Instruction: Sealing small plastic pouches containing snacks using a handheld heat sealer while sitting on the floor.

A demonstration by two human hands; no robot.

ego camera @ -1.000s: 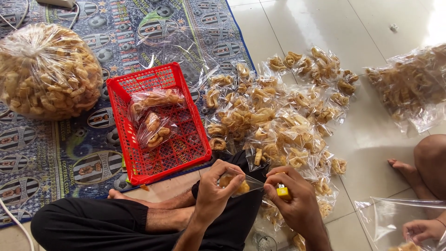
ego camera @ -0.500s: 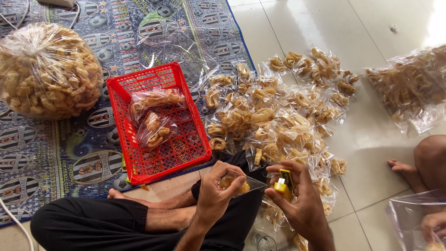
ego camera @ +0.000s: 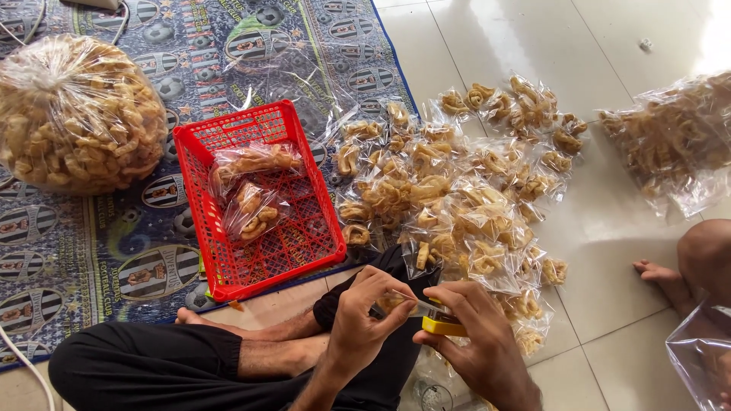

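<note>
Left hand (ego camera: 364,323) fingers (ego camera: 396,289) pinched narrow on top edge of small clear packet (ego camera: 397,302) of fried snack, held low centre w/ lap below, just below red basket's (ego camera: 199,176) near-right corner. Right hand (ego camera: 476,339) curled tight round yellow tool (ego camera: 443,326), prob. a small stapler, hard to tell exactly; tool's nose touching packet's edge, both hands close together, thumbs nearly meeting. Just left of hands, below basket: crossed legs in black trousers (ego camera: 152,369), bare foot (ego camera: 199,318) near basket's front rim. Red basket itself: plastic lattice, rectangular, half on patterned mat (ego camera: 84,251), holding two, maybe three sealed clear packets (ego camera: 251,190) of same pale-brown curled crackers, bunched toward its far-left part; rest of basket floor bare. Right of basket, touching its right wall at nearest: loose heap of many small filled packets (ego camera: 457,198) spread on white tile floor (ego camera: 609,46), reaching down toward hands. Left of basket, apart from it, on mat: big round clear bag (ego camera: 76,114) stuffed full w/ same crackers, neck gathered. Behind basket: empty crumpled clear plastic (ego camera: 304,61) on mat. Far right of basket, well apart: another large clear bag (ego camera: 670,144) part-full of crackers at frame edge; below it another person's knee and bare foot (ego camera: 662,274), plus clear bag (ego camera: 700,358) at corner, contents not discernible.
</note>
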